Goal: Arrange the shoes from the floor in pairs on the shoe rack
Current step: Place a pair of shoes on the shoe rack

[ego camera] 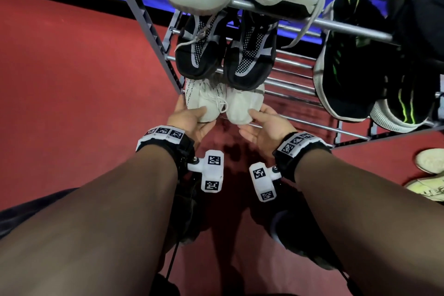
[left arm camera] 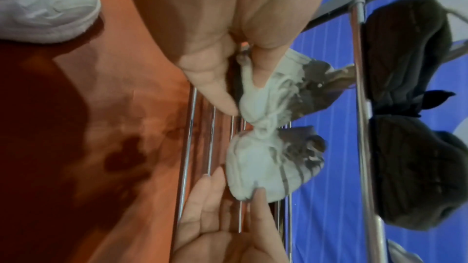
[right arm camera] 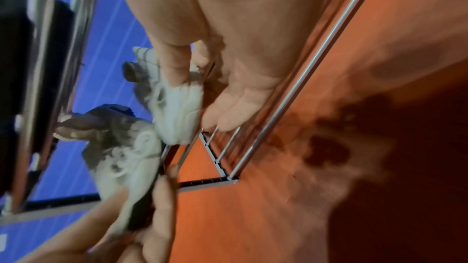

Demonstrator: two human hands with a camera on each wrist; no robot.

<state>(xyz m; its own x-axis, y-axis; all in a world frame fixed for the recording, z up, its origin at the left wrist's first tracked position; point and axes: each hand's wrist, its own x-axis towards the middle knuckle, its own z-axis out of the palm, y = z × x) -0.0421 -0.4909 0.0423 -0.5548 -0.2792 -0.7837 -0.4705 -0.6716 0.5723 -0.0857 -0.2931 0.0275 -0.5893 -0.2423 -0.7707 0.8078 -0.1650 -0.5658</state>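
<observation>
Two white shoes sit side by side on the rack's lowest rails. The left hand pinches the left shoe's toe, the right hand the right one's. Only the head view shows two more shoes on the floor.

Head view steeply down over shoe rack; both wrist views close, sharing its bottom tier.

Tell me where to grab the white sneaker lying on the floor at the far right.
Take the white sneaker by its toe end, coming from its left: that rounded end points toward the person, and the rest runs out of view. Both the left hand and the right hand are busy holding small white shoes.
</observation>
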